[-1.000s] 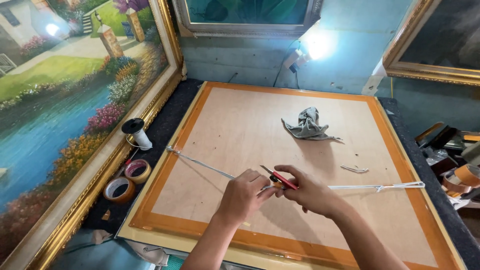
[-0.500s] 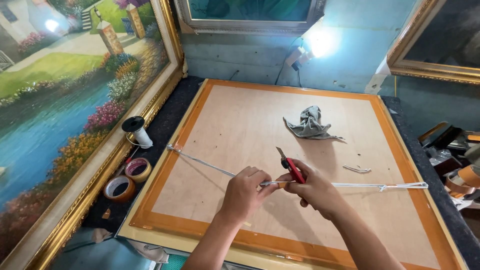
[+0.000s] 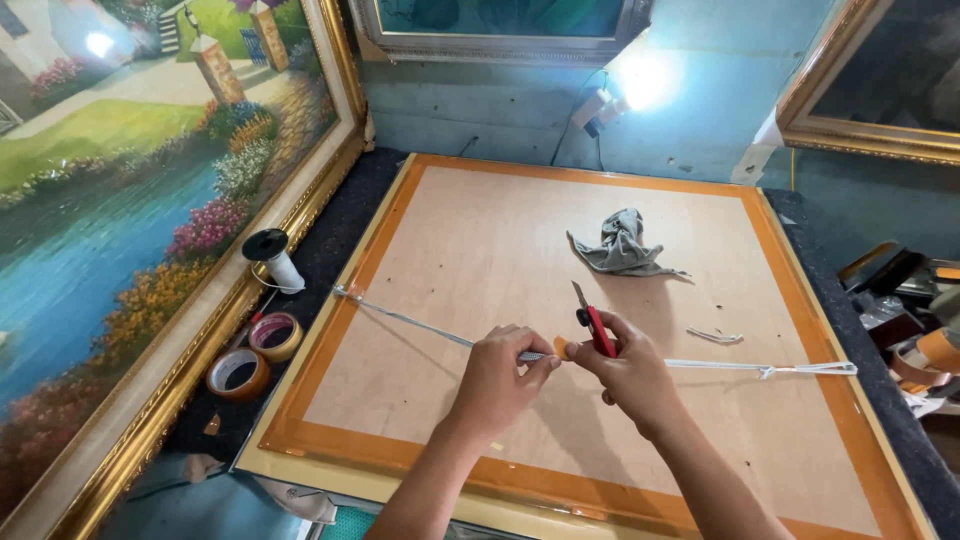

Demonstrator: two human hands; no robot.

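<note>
The left hand (image 3: 495, 380) has its fingers pressed together in a pinch on the white cord (image 3: 400, 318), near the middle of its run; the right hand (image 3: 628, 372) meets it from the other side, thumb and forefinger closed on the same stretch of cord while the remaining fingers clamp a red utility knife (image 3: 594, 322), blade tilted up and away from the wrist; neither hand is spread at all. The step in hand looks like working the cord at its midpoint, perhaps trimming or dressing a join there, though the spot between the fingertips is too small to tell whether a knot or a cut end sits in it. A next move would call for keeping the cord taut with the left pinch and bringing the blade down with care, clear of the left fingertips.

The cord itself lies stretched across the back of a framed board (image 3: 760, 220) flat on the surface, fastened near the left edge and tied off near the right; a crumpled grey rag (image 3: 622, 248) rests further up the board, well apart from the hands; a short scrap of cord (image 3: 714, 335) lies just right of the knife. Off the board's left side stand a spool of white thread (image 3: 273, 258) and two rolls of tape (image 3: 257, 355), beside a large gilt-framed landscape painting (image 3: 110, 220).
</note>
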